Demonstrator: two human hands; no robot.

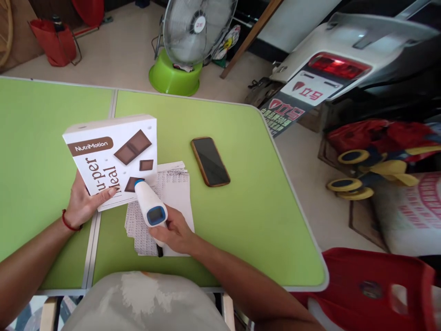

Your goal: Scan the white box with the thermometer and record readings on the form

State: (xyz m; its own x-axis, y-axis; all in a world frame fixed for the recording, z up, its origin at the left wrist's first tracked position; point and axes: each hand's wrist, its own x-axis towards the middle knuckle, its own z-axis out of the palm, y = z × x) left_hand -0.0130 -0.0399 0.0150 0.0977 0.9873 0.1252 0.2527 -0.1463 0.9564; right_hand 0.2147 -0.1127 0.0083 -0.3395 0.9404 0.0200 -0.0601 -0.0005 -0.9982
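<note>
My left hand (83, 201) grips the lower left corner of a white NutriMotion box (127, 138) printed with chocolate pieces, its thumb across the front. The box is tilted above the table. My right hand (175, 231) is wrapped round the handle of a white and blue infrared thermometer (149, 200), its small screen facing me. The thermometer's blue tip is at the lower front of the box; whether they touch I cannot tell. Beneath both lies a stack of handwritten papers (179, 193), partly covered. A black pen-like end (160, 251) shows at the papers' lower edge.
A phone (211, 162) in a brown case lies right of the papers on the green folding table (255, 220). Past the far edge, a fan (198, 27) stands on a green stool (174, 76). A scooter's rear (341, 64) and a red chair (372, 271) are on the right.
</note>
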